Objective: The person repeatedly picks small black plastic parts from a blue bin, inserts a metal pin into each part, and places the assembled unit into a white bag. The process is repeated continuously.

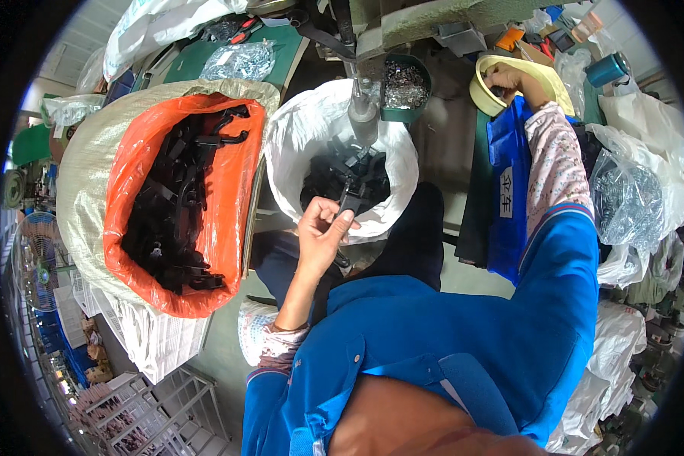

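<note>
My left hand (323,232) is closed on a black part (349,201) with a metal end, pinched between thumb and fingers. It is over the near rim of a white-lined bag (290,137), in which several black parts (357,169) lie. At the far right, my right hand (508,79) reaches down into a yellow tub (549,80). Its fingers are hidden inside the tub, and what they touch I cannot make out. Above the white bag stands a vertical metal machine spindle (363,110).
To the left, a sack with an orange liner (235,197) holds many black parts (171,190). A green bin (407,114) of small metal pieces sits beside the spindle. A blue box (507,190) stands below the yellow tub. Clear bags (623,197) of metal pieces lie at right.
</note>
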`<act>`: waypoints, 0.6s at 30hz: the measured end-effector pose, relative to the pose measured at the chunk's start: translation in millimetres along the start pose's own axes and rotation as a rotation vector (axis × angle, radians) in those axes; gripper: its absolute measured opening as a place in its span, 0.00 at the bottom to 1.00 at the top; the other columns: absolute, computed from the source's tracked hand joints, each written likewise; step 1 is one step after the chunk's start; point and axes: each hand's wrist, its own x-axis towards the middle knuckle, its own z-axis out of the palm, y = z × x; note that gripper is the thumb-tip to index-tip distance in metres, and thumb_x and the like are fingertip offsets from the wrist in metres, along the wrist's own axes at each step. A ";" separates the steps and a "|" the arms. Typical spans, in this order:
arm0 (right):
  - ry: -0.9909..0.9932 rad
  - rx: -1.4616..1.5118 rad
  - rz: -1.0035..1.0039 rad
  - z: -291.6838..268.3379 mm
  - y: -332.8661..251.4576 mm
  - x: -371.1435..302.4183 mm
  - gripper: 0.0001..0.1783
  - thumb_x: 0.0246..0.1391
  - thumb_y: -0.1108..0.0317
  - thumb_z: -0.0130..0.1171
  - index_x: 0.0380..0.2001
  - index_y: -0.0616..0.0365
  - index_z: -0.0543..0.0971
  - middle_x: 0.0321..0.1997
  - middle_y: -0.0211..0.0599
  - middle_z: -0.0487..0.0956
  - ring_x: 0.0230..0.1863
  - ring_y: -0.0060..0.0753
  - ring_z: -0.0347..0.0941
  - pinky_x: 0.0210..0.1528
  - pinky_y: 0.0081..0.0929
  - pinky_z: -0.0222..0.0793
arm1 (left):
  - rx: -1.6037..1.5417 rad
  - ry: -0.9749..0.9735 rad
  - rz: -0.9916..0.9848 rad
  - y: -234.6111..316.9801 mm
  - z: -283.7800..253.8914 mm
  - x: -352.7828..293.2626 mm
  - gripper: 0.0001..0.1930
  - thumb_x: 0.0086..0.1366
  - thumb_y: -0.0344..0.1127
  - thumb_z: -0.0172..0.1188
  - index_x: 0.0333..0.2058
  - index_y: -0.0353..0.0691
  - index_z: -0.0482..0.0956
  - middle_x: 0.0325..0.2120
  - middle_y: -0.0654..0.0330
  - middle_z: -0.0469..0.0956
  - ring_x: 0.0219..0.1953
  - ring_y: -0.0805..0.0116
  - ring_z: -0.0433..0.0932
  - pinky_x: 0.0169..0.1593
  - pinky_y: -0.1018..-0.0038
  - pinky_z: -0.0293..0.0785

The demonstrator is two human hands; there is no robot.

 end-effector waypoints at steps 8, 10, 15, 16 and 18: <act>0.155 0.767 -0.377 -37.7 -16.0 -81.1 0.12 0.53 0.56 0.56 0.34 0.52 0.74 0.26 0.25 0.72 0.23 0.17 0.68 0.22 0.14 0.62 | -0.282 -0.091 -0.021 14.4 18.7 20.7 0.06 0.66 0.30 0.52 0.32 0.37 0.65 0.38 0.45 0.77 0.34 0.62 0.80 0.31 0.73 0.78; -0.035 1.016 -0.404 -28.8 -28.9 -117.8 0.11 0.54 0.59 0.57 0.36 0.54 0.74 0.35 0.30 0.76 0.29 0.22 0.74 0.29 0.19 0.74 | -0.377 -0.167 -0.024 15.7 34.0 33.5 0.05 0.66 0.28 0.50 0.31 0.39 0.64 0.38 0.47 0.77 0.39 0.59 0.80 0.34 0.70 0.80; -0.177 0.919 -0.521 80.4 -112.6 -195.4 0.09 0.56 0.63 0.56 0.33 0.57 0.73 0.34 0.31 0.77 0.31 0.18 0.75 0.34 0.19 0.77 | -0.648 -0.201 0.074 47.3 70.9 51.0 0.06 0.67 0.30 0.50 0.37 0.35 0.64 0.43 0.47 0.74 0.47 0.54 0.76 0.46 0.60 0.76; -0.244 0.865 -0.492 92.8 -110.3 -196.3 0.13 0.56 0.64 0.55 0.41 0.60 0.72 0.38 0.31 0.75 0.37 0.19 0.74 0.35 0.16 0.73 | -0.669 -0.192 0.102 49.2 72.4 51.9 0.06 0.68 0.31 0.49 0.38 0.36 0.65 0.44 0.45 0.74 0.48 0.52 0.75 0.47 0.59 0.76; -0.233 0.770 -0.536 118.3 -117.3 -197.7 0.08 0.56 0.67 0.56 0.37 0.58 0.73 0.32 0.25 0.74 0.30 0.13 0.70 0.29 0.12 0.64 | -0.692 -0.201 0.156 51.1 68.4 51.2 0.08 0.68 0.33 0.49 0.41 0.35 0.64 0.45 0.43 0.73 0.50 0.50 0.74 0.50 0.57 0.75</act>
